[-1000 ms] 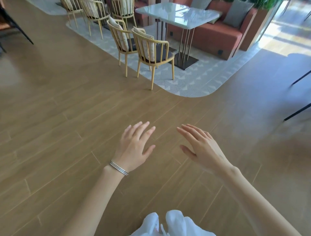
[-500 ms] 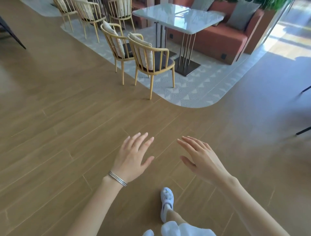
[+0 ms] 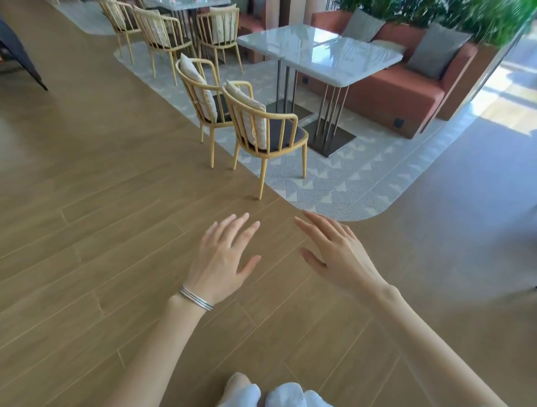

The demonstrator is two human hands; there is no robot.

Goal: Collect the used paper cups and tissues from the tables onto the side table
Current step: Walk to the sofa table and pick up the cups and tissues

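Note:
My left hand (image 3: 225, 258), with a silver bangle at the wrist, is stretched out over the wooden floor with straight, spread fingers and holds nothing. My right hand (image 3: 337, 255) reaches out beside it, fingers straight, also empty. Ahead stands a white marble-topped table (image 3: 319, 55) with a bare top. No paper cup or tissue shows on it. A second table (image 3: 186, 3) at the far back is mostly cut off by the frame's top edge.
Two yellow chairs with cushions (image 3: 261, 127) stand on the near side of the marble table, on a grey patterned rug (image 3: 334, 186). An orange sofa (image 3: 406, 87) with grey pillows lies behind it. More yellow chairs (image 3: 162, 32) are farther back. A dark furniture leg (image 3: 26, 64) is at left.
The view has moved closer to the marble table and chairs and tilted up. Both hands stay outstretched and empty. The white shoe seen half a second ago is gone from the floor.

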